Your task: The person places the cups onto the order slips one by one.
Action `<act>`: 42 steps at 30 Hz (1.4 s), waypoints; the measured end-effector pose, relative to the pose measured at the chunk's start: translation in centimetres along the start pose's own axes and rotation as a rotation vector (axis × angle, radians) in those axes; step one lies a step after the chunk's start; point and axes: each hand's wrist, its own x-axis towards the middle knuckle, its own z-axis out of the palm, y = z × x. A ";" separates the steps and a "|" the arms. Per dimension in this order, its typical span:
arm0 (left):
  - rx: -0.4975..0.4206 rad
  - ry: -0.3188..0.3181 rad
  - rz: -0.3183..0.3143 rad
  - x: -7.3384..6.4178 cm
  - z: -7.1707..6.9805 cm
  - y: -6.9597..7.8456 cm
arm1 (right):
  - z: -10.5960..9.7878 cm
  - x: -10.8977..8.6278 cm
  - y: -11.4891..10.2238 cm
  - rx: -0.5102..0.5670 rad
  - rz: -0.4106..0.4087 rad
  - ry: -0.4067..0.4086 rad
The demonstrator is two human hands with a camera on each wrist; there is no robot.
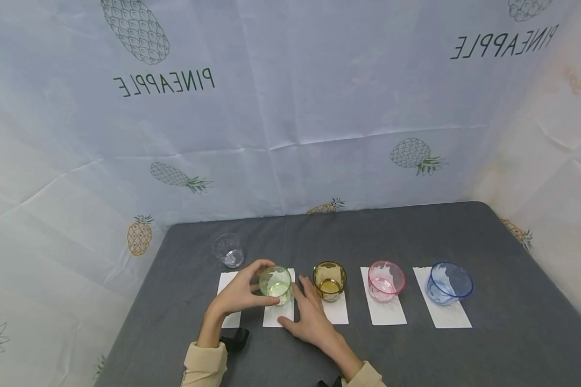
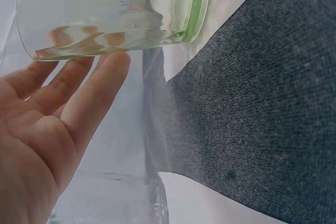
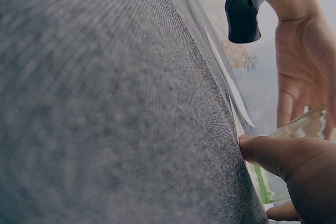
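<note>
A green glass stands on a white paper strip. My left hand holds it from the left, fingers round its far side and thumb towards the front. In the left wrist view, fingertips touch the wall of the green glass. On the right side of the glass is my right hand, its fingers extended and thumb low over the paper. Seen from the right wrist, the thumb partly hides the green glass. An amber glass is just right of that hand.
A clear glass stands on the grey cloth at the back left, behind another paper strip. Further right, a pink glass and a blue glass stand on strips. A pineapple-print curtain hangs behind the table.
</note>
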 end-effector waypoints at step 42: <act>0.066 0.070 0.063 -1.2 -0.5 1.1 | -0.4 0.1 -1.3 0.132 -0.112 0.185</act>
